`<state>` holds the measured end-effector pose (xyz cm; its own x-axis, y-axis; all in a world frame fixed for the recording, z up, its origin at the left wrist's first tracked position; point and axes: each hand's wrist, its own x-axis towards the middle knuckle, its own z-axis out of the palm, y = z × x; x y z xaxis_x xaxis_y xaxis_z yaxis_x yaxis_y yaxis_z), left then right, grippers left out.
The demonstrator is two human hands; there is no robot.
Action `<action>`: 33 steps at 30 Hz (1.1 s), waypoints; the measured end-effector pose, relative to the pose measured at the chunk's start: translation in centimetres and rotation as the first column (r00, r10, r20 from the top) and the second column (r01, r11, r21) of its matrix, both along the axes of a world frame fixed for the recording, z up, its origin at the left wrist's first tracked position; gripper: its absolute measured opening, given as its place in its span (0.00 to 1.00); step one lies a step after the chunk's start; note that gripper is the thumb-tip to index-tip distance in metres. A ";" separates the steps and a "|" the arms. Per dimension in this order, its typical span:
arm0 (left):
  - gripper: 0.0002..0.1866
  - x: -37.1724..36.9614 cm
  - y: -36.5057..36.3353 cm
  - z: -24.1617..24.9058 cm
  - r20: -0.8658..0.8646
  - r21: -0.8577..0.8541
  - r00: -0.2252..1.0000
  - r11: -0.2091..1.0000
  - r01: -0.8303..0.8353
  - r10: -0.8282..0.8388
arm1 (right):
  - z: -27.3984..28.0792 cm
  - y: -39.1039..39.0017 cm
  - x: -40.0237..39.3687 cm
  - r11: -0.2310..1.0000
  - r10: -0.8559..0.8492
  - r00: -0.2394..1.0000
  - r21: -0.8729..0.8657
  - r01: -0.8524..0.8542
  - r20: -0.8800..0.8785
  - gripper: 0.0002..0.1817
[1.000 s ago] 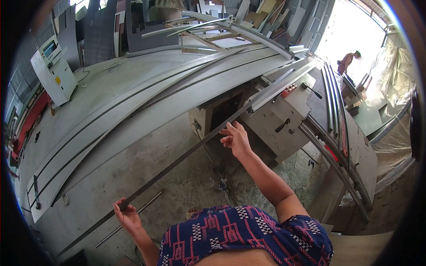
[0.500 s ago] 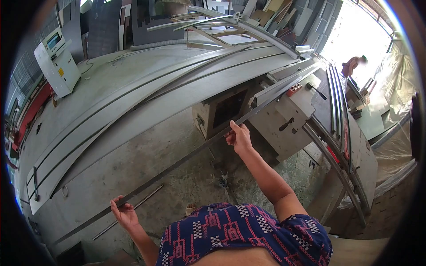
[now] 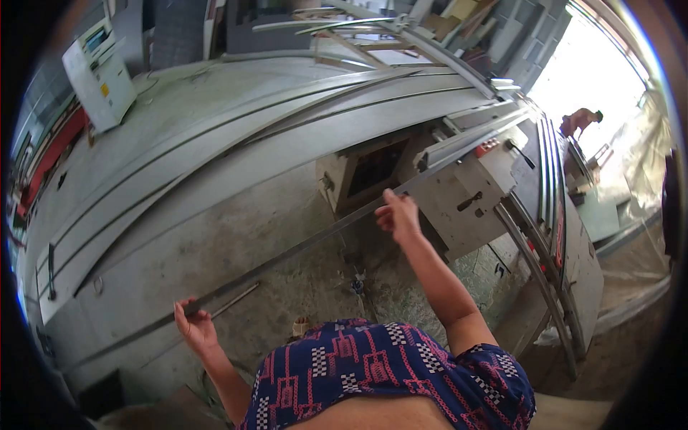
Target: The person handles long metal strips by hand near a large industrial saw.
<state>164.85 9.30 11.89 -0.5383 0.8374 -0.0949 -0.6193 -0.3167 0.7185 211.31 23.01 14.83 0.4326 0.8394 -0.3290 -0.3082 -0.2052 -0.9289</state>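
The left hand [image 3: 196,330] lightly grips a long dark strip [image 3: 287,255] between loosely curled fingers; the right hand [image 3: 399,216], half curled, meets it farther along, grip unclear.

Two bare hands, a left hand [image 3: 195,328] and a right hand [image 3: 400,217], are at one long dark strip [image 3: 287,254]. Right of that strip are one red block [image 3: 487,147], two black handles [image 3: 469,201] and, farther off, one other person [image 3: 580,123]. Beyond the strip stands one white cabinet [image 3: 104,79]; on its near side lies one thin rod [image 3: 236,299].
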 end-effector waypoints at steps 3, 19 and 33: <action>0.10 -0.4 0.3 -0.6 0.069 -0.033 0.998 0.999 -0.012 0.014 | 0.8 0.2 1.9 0.986 -0.162 0.970 0.003 0.164 0.184 0.44; 0.08 -4.2 -1.3 -3.0 0.145 -0.071 0.989 0.997 -0.004 0.014 | -1.5 4.7 3.0 0.988 -0.106 0.684 -0.003 0.156 0.722 0.40; 0.07 -4.0 -0.8 -5.4 0.009 -0.041 0.999 0.998 0.052 -0.052 | -0.2 4.7 4.4 0.932 0.172 0.518 -0.309 0.191 0.838 0.37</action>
<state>160.81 8.45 6.46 -0.4932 0.8596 -0.1339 -0.6401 -0.2543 0.7249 215.71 27.75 14.60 0.6588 0.7510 -0.0446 0.5759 -0.5415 -0.6125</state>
